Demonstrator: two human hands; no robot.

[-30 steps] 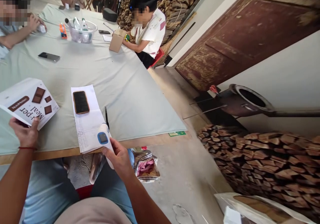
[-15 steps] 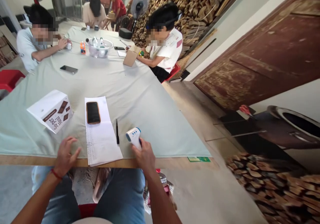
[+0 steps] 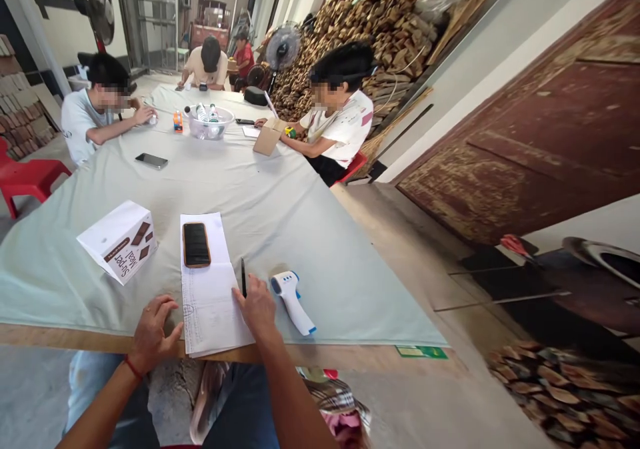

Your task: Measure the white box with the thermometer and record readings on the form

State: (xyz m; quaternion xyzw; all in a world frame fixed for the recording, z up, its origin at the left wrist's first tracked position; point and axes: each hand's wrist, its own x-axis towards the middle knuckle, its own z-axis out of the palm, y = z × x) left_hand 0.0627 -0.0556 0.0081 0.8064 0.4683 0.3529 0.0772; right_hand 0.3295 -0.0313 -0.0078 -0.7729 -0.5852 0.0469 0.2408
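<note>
My left hand (image 3: 156,332) rests at the table's front edge, left of the papers, open and holding nothing. My right hand (image 3: 257,305) is at the papers' right edge, its thumb and fingers closing around the lower part of a black pen (image 3: 243,275). The pen lies on the cloth, its lower end covered by the hand. To the right, a white and blue infrared thermometer (image 3: 294,305) lies on its side, apart from both hands. On the white paper sheets (image 3: 213,315) lies a black phone (image 3: 197,245) in an orange-brown case.
A folded white card (image 3: 120,242) stands at left. Farther off are another phone (image 3: 151,161), a bowl of bottles (image 3: 209,127) and an orange item (image 3: 178,121). People sit around the table, one behind a brown cardboard piece (image 3: 267,140). A green packet (image 3: 421,352) lies at the front edge.
My right hand has let go of the thermometer, leaving it on the cloth, and moved left to the pen. My left hand has moved closer to the papers. The view has tilted up.
</note>
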